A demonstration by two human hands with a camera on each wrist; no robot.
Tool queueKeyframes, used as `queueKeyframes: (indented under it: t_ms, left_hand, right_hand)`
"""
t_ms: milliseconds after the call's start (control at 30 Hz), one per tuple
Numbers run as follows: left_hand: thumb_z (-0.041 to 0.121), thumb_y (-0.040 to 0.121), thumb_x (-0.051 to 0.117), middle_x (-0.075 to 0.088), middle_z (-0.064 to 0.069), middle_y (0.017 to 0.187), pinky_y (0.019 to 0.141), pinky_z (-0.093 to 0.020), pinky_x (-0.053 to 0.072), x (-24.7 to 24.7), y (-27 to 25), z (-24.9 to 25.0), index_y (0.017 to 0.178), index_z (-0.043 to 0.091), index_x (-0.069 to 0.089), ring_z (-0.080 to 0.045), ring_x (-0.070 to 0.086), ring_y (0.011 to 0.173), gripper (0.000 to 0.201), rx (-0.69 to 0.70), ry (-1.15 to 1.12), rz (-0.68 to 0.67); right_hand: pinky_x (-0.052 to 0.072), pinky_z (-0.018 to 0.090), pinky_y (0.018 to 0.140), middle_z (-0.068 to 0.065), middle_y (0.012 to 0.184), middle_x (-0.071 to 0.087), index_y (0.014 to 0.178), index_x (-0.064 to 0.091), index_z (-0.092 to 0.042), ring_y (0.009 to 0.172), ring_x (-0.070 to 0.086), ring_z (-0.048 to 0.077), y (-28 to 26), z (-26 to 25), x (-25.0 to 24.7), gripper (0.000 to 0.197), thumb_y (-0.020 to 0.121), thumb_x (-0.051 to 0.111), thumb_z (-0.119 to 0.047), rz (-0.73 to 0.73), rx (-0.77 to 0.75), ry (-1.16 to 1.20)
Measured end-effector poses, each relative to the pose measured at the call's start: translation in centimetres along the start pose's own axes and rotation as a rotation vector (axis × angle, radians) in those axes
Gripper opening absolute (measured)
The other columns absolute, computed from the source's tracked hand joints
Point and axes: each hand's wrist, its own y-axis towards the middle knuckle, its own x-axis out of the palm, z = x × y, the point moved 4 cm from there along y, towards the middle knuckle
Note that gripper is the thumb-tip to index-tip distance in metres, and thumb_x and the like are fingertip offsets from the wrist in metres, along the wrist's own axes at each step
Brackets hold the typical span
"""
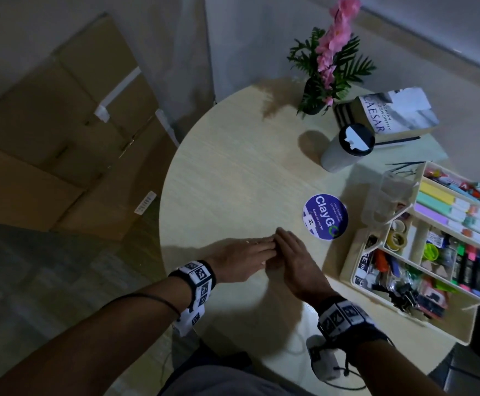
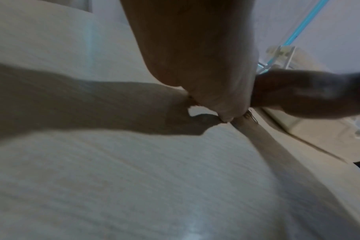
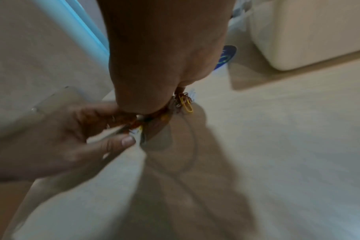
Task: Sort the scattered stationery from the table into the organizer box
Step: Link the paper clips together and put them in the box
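Right fingers: we find the right hand (image 3: 166,65) fingers-down on the table (image 1: 233,172), gathered narrow over a cluster of paper clips (image 3: 183,101); whether they actually pinch the clips we cannot tell.
Left fingers: the left hand (image 3: 58,142) lies low on the table, fingers loosely extended, fingertips (image 3: 128,141) touching the same cluster from 9 o'clock.
Paper clips: on the tabletop directly under and between the two sets of fingertips; one yellow clip protrudes at 3 o'clock of the right fingers.
View differences: only the right wrist view shows the clips' colours; in the head view both hands (image 1: 273,252) cover them; the left wrist view is blurred and shows only a trace of wire (image 2: 250,116) at the fingertips.
Organizer box: the organizer box (image 1: 358,252) stands at 3 o'clock of the hands, near but apart, lid open, compartments holding markers, tape rolls and binder clips.
Writing: a round blue sticker (image 1: 325,216) at 1 o'clock of the hands reads "ClayGO"; a book (image 1: 395,115) at the far edge reads "CAESAR".
Other items: a lidded cup (image 1: 347,150) beside the book; a potted plant (image 1: 327,70) with pink flowers at 12 o'clock.
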Motion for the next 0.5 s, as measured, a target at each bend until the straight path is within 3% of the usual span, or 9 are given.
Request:
queueKeyframes:
  t_ms: [67,167,233,300,400,500]
  left_hand:
    - [0.024,0.097,0.063,0.052,-0.003,0.149,0.116,-0.034,0.037,-0.3,-0.7,-0.3,0.145,0.015,0.053,-0.020,0.043,0.139,0.050,-0.050,-0.021,0.038]
    - [0.039,0.089,0.068,0.048,-0.003,0.144,0.103,-0.038,0.046,-1.1,-1.4,-1.0,0.143,0.019,0.050,-0.024,0.044,0.131,0.060,-0.240,-0.010,0.090]
    - [0.053,0.083,0.073,0.043,-0.007,0.143,0.100,-0.040,0.047,-1.4,-1.8,-1.3,0.148,0.020,0.043,-0.027,0.040,0.130,0.079,-0.389,0.013,0.071]
    - [0.057,0.082,0.076,0.040,-0.008,0.142,0.101,-0.040,0.048,-1.3,-1.8,-1.2,0.154,0.020,0.036,-0.027,0.040,0.128,0.091,-0.461,0.012,0.059]
    - [0.035,0.083,0.084,0.041,-0.008,0.139,0.099,-0.037,0.052,-1.1,-0.3,0.1,0.156,0.023,0.034,-0.024,0.046,0.122,0.089,-0.478,-0.121,0.054]
    - [0.013,0.086,0.080,0.044,-0.009,0.131,0.092,-0.038,0.055,-0.9,1.6,1.2,0.151,0.025,0.040,-0.026,0.052,0.114,0.077,-0.487,-0.186,0.017]
  right_hand:
    - [0.036,0.049,0.123,0.017,0.163,0.040,0.155,0.042,0.001,0.148,0.040,0.036,-1.5,-0.5,-0.1,0.073,0.084,0.030,-0.013,0.006,-0.005,-0.003]
    - [0.044,0.049,0.114,0.017,0.157,0.047,0.151,0.047,-0.003,0.137,0.049,0.036,-3.0,-0.3,-1.0,0.061,0.091,0.043,-0.004,0.127,0.060,-0.033]
    - [0.044,0.049,0.108,0.018,0.152,0.050,0.149,0.046,-0.008,0.132,0.051,0.038,-3.5,0.3,-1.6,0.055,0.096,0.057,-0.022,0.225,0.205,-0.098]
    - [0.040,0.047,0.105,0.017,0.146,0.050,0.148,0.043,-0.009,0.128,0.050,0.035,-3.4,0.4,-1.5,0.067,0.095,0.064,-0.044,0.258,0.322,-0.112]
    - [0.041,0.045,0.100,0.015,0.135,0.050,0.148,0.044,-0.009,0.124,0.044,0.031,-2.3,-0.2,-0.7,0.080,0.087,0.077,-0.048,0.228,0.320,-0.099]
    - [0.043,0.046,0.097,0.011,0.133,0.055,0.142,0.052,-0.018,0.121,0.043,0.031,-0.9,-0.2,0.7,0.059,0.089,0.073,-0.035,0.117,0.287,-0.155]
